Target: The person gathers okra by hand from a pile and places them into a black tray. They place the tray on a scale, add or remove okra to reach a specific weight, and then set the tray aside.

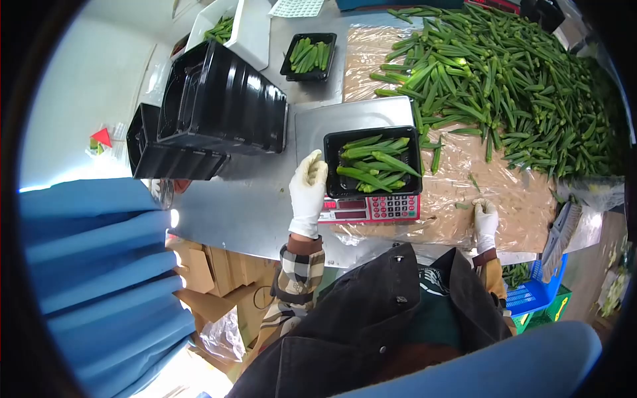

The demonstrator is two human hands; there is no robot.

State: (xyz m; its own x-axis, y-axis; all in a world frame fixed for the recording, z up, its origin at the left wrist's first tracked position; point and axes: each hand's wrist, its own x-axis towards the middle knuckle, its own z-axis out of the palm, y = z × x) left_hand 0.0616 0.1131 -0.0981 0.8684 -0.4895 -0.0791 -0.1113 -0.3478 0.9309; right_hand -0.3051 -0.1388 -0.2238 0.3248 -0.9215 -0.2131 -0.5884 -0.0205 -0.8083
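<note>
A black plastic tray [330,159] holding several green okra pods [375,164] rests on the metal pan of a digital scale [391,209]. My left hand [307,189], in a white glove, is right at the tray's left rim with its fingers loosely curved and nothing visible in them. To the right of the scale, my gloved right hand [486,219] is low over the plastic-wrapped cardboard [446,225]. Its fingers are bent together, and I cannot tell what is in them. A small okra scrap [462,206] lies just left of those fingertips.
A large okra heap [531,99] covers the upper right. Stacked black trays [232,99] stand at left, near a white bin [253,33]. Another filled tray [309,57] sits behind the scale. A brush [561,235] lies at the right edge, above a blue basket [531,295].
</note>
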